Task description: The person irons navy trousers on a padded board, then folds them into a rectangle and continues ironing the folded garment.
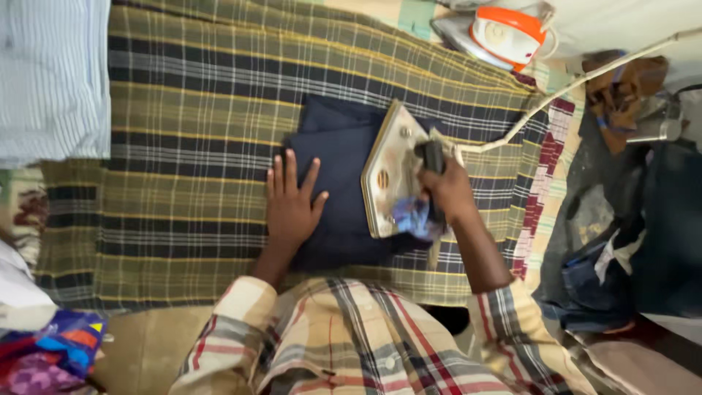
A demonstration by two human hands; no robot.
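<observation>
While your right hand (447, 192) grips the iron (395, 172), your left hand (291, 201) lies flat on the navy cloth (340, 164).
Beyond the right hand: orange-white iron (506, 33), cord (578, 84). Gripped iron's long axis points away from you.

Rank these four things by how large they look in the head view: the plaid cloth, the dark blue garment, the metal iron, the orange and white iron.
1. plaid cloth
2. dark blue garment
3. metal iron, held by the right hand
4. orange and white iron, though it lies farther away and is partly cut off, so this last place is unsure.
</observation>
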